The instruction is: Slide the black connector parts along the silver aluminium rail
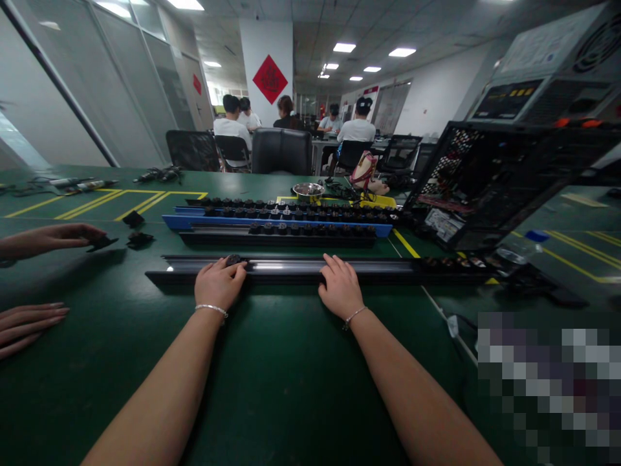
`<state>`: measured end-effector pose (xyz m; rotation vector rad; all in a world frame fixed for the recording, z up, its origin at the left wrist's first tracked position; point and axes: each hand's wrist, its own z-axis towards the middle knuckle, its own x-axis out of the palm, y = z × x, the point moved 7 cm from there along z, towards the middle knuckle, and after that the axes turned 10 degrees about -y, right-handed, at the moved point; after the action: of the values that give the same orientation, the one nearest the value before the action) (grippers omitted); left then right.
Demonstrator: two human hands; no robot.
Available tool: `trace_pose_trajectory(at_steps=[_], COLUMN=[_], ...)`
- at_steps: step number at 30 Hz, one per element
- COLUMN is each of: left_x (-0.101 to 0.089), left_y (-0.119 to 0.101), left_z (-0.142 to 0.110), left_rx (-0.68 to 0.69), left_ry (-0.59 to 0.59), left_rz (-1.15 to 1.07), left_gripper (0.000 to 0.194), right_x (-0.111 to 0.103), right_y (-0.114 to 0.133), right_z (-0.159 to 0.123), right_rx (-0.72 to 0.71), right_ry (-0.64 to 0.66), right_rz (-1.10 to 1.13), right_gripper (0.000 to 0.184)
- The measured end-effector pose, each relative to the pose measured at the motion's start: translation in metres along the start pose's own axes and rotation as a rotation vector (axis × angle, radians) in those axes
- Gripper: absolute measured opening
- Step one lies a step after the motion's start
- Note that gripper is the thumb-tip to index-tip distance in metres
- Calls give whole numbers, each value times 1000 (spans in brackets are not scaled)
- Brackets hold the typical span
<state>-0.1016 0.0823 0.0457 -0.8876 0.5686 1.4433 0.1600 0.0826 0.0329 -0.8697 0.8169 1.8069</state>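
Note:
A long black channel rail [286, 275] with a shiny inner face lies across the table in front of me. My left hand [217, 283] is closed near its left end, thumb and fingers about a small black socket-like piece [233, 260] sitting in the channel. Farther right, my right hand [341, 285] grips the rail, fingers over its far side and thumb at the near side. Several dark pieces [456, 261] sit in the rail's right end. Behind it lie a shorter black rail [218, 238] and a blue rail [194, 223], both bearing rows of black socket-like pieces.
At left, another person's hand [53, 239] touches a flat black part [103, 243]; their other hand [32, 329] lies flat on the green table [272, 401]. Loose black parts [140, 239] lie nearby. A metal bowl [308, 189] stands behind the rails, an open computer case [485, 181] at right.

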Motion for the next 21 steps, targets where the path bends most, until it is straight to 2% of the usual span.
trace_pose_trajectory(at_steps=[21], left_x=[1], left_y=[14], left_z=[1], left_rx=[-71], left_ry=[-33], left_rz=[28], left_gripper=[40], right_x=[1], right_y=[-2], right_z=[0], right_rx=[-7], right_ry=[-23], right_rz=[8], right_gripper=[25])
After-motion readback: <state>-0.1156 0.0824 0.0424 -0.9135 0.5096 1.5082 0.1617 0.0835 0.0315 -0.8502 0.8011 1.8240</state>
